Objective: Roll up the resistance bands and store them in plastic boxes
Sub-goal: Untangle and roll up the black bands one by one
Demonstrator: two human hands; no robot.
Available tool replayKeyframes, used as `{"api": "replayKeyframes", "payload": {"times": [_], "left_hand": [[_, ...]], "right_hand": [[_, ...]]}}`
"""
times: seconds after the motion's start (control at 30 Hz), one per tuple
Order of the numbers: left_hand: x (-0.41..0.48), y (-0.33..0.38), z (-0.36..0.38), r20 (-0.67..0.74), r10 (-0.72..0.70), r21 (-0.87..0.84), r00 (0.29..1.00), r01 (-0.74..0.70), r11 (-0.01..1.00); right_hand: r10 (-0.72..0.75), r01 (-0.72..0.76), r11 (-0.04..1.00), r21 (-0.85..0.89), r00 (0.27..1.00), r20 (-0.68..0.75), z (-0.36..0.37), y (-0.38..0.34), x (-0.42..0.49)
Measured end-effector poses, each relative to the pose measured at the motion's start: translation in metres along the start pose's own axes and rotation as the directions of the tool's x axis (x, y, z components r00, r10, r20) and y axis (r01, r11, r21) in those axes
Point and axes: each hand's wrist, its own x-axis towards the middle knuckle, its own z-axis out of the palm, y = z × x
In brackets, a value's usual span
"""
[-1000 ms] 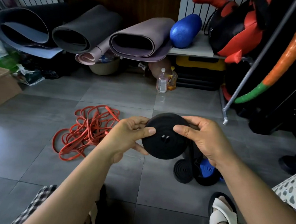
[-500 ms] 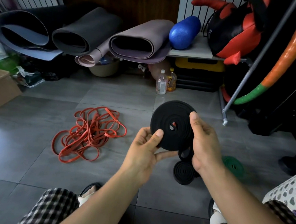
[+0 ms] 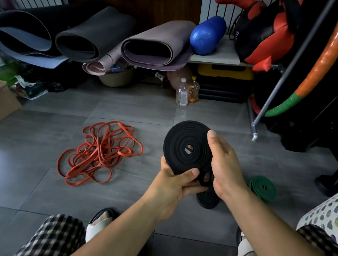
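Both hands hold a black rolled band upright above the grey tiled floor, its spiral face turned toward the camera. The left hand grips the coil's lower edge, thumb curled across the front. The right hand clasps the right rim, thumb pressed flat on the face and fingers wrapped behind. Just below the grip, a smaller black roll lies on the floor, partly hidden by the hands. To the right of the grip lies a green roll. Well to the left sprawls a loose tangle of red bands. Beyond the grip stand two bottles.
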Motion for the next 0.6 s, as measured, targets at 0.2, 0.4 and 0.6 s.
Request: {"api": "replayKeyframes", "payload": {"times": [0.2,0.4,0.6], "left_hand": [[0.01,-0.001,0.002,-0.04,0.041,0.07,0.998,-0.038,0.997],[0.029,-0.008,0.004,-0.009,-0.026,0.22,1.0,0.027,0.975],[0.07,-0.033,0.015,-0.069,-0.054,0.284,0.996,0.071,0.956]], "right_hand": [[0.189,-0.185,0.982,-0.039,0.972,0.142,-0.025,-0.008,0.012],[0.155,-0.024,0.9,-0.435,0.95,0.27,-0.072,-0.024,0.026],[0.181,-0.038,0.839,-0.542,0.96,0.212,-0.093,-0.011,0.073]]}}
